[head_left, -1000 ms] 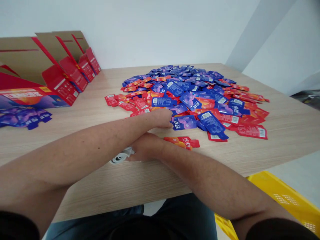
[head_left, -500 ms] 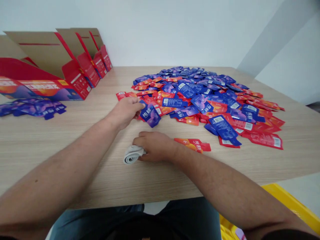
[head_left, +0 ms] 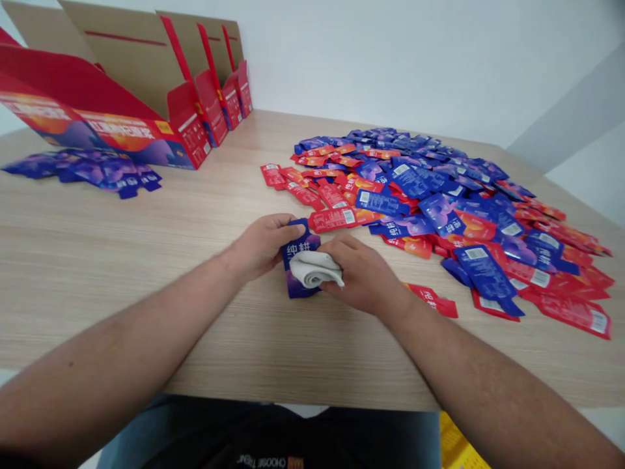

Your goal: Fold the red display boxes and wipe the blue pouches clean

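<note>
My left hand point(head_left: 261, 244) grips a blue sachet point(head_left: 297, 251) by its left edge, holding it just above the wooden table point(head_left: 146, 260). My right hand point(head_left: 364, 273) is closed on a folded white cloth point(head_left: 315, 268) and presses it against the face of that sachet. A big pile of blue and red sachets point(head_left: 439, 195) spreads over the table to the right. One red sachet point(head_left: 434, 301) lies alone beside my right wrist.
Open red cardboard display boxes point(head_left: 146, 111) stand in a row at the back left. A small heap of blue sachets point(head_left: 92, 170) lies in front of them. A yellow crate point(head_left: 456, 449) shows below the table's near edge.
My left hand carried the blue sachet from the pile's edge to the table's middle. My right hand lifted the cloth off the table and brought it onto the sachet. The view shifted right.
</note>
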The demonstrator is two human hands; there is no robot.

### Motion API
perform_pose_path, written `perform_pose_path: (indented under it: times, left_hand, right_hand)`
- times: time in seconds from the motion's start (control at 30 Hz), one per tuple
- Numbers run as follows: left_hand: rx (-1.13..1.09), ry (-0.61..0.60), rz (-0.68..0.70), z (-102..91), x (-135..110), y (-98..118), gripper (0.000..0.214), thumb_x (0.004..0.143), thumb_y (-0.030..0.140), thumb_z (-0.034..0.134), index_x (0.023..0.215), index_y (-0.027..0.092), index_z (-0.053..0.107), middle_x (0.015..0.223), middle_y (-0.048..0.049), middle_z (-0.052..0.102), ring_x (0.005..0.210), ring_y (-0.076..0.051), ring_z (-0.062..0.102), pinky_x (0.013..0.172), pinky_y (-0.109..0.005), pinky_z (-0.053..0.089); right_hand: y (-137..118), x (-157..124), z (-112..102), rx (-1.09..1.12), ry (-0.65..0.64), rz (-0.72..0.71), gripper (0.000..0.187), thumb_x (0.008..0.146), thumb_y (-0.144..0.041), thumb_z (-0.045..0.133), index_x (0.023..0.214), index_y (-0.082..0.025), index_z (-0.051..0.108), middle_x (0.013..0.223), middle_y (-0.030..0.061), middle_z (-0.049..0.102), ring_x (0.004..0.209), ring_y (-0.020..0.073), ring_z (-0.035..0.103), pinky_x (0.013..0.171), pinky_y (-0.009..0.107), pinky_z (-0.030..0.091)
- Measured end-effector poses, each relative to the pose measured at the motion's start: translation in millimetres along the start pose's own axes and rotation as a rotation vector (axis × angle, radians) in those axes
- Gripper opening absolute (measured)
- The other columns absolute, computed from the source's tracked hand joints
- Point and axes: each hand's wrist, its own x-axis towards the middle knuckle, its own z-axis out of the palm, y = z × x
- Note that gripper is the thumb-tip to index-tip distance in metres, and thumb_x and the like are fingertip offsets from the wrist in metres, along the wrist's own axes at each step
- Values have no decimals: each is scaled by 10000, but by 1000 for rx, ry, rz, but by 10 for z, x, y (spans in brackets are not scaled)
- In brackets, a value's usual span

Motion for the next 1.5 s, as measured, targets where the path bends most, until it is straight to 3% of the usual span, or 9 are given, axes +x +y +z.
perform_pose_path:
  times: [0.27, 0.53, 0.7, 0.8, 0.97, 1.13, 1.27, 1.4, 1.5]
  left_hand:
    - [-61, 69, 9, 13, 124, -99, 64, 766, 114, 655, 804, 133, 608, 721, -33, 672, 599, -143, 640, 593, -280, 541]
    - [445, -11, 90, 10, 93, -201, 38, 800, 156, 615, 775, 162, 588, 650, 26, 596, 559, -82, 523, 526, -186, 409]
    - [261, -18, -7, 62, 62, -198, 85, 815, 182, 608, 776, 178, 532, 627, 39, 548, 515, -78, 486, 490, -184, 379]
    - [212, -2, -73, 83, 61, -176, 72, 822, 170, 596, 807, 188, 527, 660, 31, 572, 536, -99, 538, 507, -203, 433]
    - [217, 2, -7, 81, 58, -170, 64, 807, 164, 607, 787, 181, 549, 630, 25, 554, 505, -92, 498, 476, -190, 406]
    - [165, 39, -84, 103, 53, -162, 82, 814, 155, 578, 790, 195, 511, 638, 13, 578, 508, -128, 546, 477, -235, 463]
    - [180, 47, -34, 111, 54, -152, 87, 795, 142, 611, 773, 182, 537, 594, 27, 539, 469, -93, 493, 448, -185, 402]
    - [149, 53, -84, 117, 55, -136, 96, 806, 143, 578, 786, 197, 502, 615, 25, 544, 485, -121, 529, 454, -225, 451]
    - [187, 68, -51, 109, 67, -155, 84, 815, 131, 555, 786, 195, 509, 595, 30, 521, 469, -108, 499, 442, -203, 420]
  right_hand:
    - [219, 34, 53, -19, 115, 151, 194, 838, -285, 714, 999, -204, 642, 946, 52, 677, 888, 239, 627, 750, 350, 482]
    - [239, 49, -20, -118, 160, 201, 181, 872, -368, 674, 940, -206, 632, 888, 64, 656, 833, 247, 608, 690, 347, 445]
    - [164, 43, -37, -3, 11, 72, 175, 811, -236, 687, 970, -214, 617, 931, 45, 660, 864, 227, 605, 729, 332, 453]
    - [167, 36, -27, -40, 98, 173, 157, 851, -296, 683, 969, -208, 628, 894, 47, 652, 830, 227, 603, 702, 333, 447]
    - [172, 39, -35, -3, -48, 59, 225, 793, -243, 722, 994, -207, 629, 942, 46, 651, 878, 222, 609, 733, 321, 467]
    - [209, 53, -45, -70, 97, 178, 171, 846, -303, 699, 976, -215, 631, 941, 54, 670, 897, 237, 612, 764, 349, 473]
    - [185, 44, -37, 33, -87, 8, 247, 776, -194, 732, 998, -209, 624, 987, 44, 662, 909, 216, 611, 763, 316, 478]
    - [174, 41, -32, -45, 74, 129, 158, 829, -261, 717, 939, -204, 619, 901, 44, 648, 872, 229, 603, 750, 338, 464]
    - [127, 32, -26, -11, -96, 44, 207, 795, -205, 725, 970, -210, 614, 955, 48, 640, 925, 232, 599, 765, 333, 471]
